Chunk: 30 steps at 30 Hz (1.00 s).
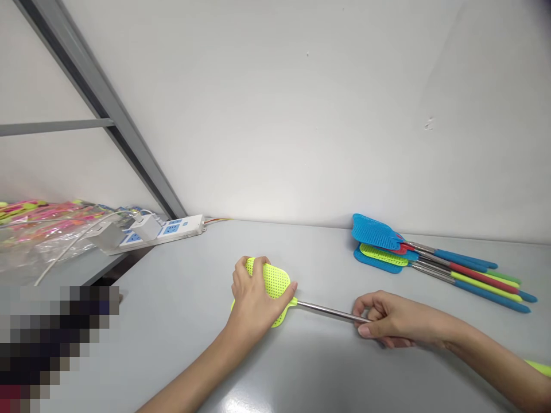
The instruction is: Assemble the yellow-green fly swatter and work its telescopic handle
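A yellow-green fly swatter (279, 281) with a perforated head and a thin metal rod lies across the grey table in front of me. My left hand (256, 292) grips the head, fingers curled over its far edge and thumb near the neck. Farther right, my right hand (383, 321) pinches the rod between thumb and fingers. Beyond that hand the shaft is hidden by my hand and forearm; a yellow-green piece, apparently the handle's end, shows at the right edge. Behind my right hand rests a pile of fly swatters (374, 232) with blue, yellow-green and red parts.
A white power strip (183, 226) with plugged-in chargers (146, 227) sits at the left by a grey metal post (129, 149). Clear plastic bags with colourful items (55, 221) lie on a surface farther left. The white wall (301, 115) borders the grey tabletop (172, 298).
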Tool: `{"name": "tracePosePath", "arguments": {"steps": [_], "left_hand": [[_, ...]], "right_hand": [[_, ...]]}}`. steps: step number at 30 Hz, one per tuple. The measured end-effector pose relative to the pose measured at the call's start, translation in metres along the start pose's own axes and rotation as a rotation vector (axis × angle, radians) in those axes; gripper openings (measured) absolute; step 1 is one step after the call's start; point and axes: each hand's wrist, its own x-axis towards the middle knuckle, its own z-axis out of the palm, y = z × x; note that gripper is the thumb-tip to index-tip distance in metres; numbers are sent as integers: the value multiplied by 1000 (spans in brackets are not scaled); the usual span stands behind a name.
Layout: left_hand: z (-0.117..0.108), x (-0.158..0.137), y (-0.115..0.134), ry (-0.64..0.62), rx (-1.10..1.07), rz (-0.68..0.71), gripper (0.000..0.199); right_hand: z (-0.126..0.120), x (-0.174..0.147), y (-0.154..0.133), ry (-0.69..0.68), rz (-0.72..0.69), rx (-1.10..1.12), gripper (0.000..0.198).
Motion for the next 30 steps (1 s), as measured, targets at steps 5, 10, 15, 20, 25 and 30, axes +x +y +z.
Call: {"name": "tracePosePath", "arguments": {"steps": [5, 10, 15, 20, 25, 30], "left_hand": [[-1, 0, -2, -10, -4, -31, 52], [0, 0, -6, -41, -24, 1, 50], [-1, 1, -9, -72, -34, 72, 47], [-1, 2, -11, -79, -18, 127, 45], [2, 4, -15, -87, 51, 216, 50], [1, 6, -18, -166, 82, 376, 41]], "right_hand": [[1, 2, 0, 85, -38, -97, 30], [2, -1, -6, 187, -99, -148, 30], [0, -2, -10, 133, -77, -81, 30], [-2, 0, -7, 114, -99, -53, 30], [-5, 2, -4, 78, -111, -19, 32], [-8, 0, -5, 54, -92, 13, 31]]}}
